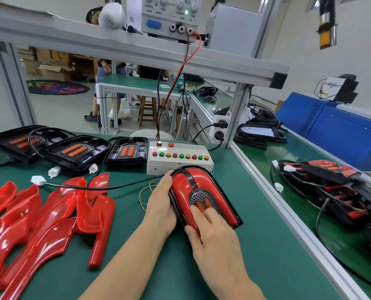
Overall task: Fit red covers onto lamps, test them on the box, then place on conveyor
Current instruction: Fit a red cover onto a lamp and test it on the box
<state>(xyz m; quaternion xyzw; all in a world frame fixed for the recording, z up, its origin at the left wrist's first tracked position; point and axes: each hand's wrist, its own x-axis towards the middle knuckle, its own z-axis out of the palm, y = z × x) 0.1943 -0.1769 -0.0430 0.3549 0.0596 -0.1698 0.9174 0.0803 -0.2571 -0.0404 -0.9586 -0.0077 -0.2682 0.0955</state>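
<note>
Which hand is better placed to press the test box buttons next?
Probably the left hand: its fingertips lie beside the lamp, just short of the test box. The right hand presses the lamp's near end, farther back.

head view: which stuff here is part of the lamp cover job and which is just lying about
Job:
lamp with red cover, under left hand and right hand
loose red covers
uncovered lamps
test box
conveyor

Lying about:
power supply
blue machine
wooden stool
</note>
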